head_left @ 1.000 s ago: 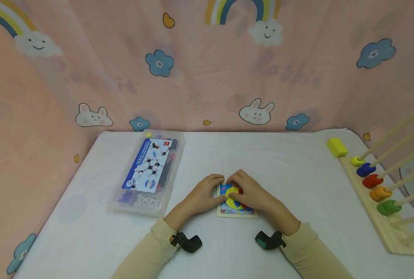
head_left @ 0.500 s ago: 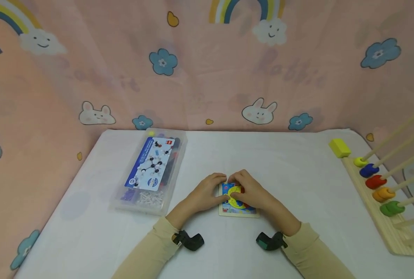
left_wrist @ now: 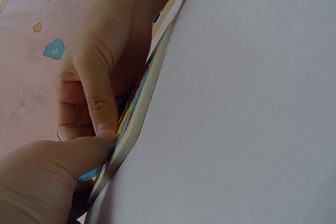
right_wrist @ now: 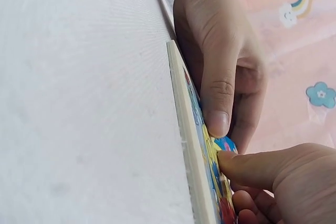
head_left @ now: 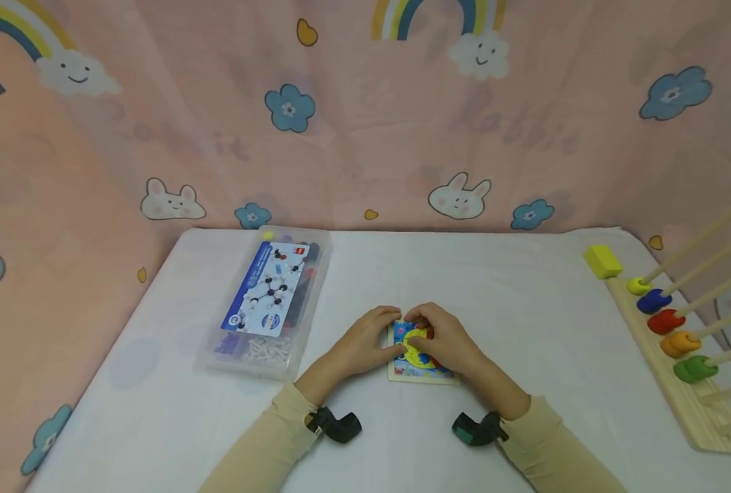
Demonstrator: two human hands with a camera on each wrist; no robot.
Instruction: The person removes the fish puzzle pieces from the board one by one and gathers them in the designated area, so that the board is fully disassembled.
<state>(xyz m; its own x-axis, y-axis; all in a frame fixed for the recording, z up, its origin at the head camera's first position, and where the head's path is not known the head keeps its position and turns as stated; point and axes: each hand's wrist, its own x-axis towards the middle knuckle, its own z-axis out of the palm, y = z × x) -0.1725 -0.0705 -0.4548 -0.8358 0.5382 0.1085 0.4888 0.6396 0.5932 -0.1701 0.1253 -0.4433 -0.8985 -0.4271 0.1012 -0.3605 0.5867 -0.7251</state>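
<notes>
A small wooden jigsaw puzzle [head_left: 424,374] with a bright yellow, blue and red picture lies on the white table in the head view. My left hand [head_left: 367,342] grips its left side, the thumb on the picture and the fingers toward the far edge. On the right, my right hand [head_left: 448,342] holds the puzzle with bent fingers, and its thumb presses the yellow part. Both thumb tips almost meet over the picture. The right wrist view shows the puzzle's pale wooden edge [right_wrist: 184,124] low on the tabletop. The hands cover much of the picture's upper and right parts.
Left of the hands lies a clear plastic case [head_left: 291,346] of small parts, with a molecule-model label. At the right stands a wooden peg rack [head_left: 667,383] with coloured beads, a yellow block [head_left: 602,261] at its far end. A pink patterned cloth [head_left: 353,150] hangs behind the table.
The right hand's fingers have shifted slightly and bent a little more over the puzzle. The left hand keeps its place on it. The head view has drifted slightly.
</notes>
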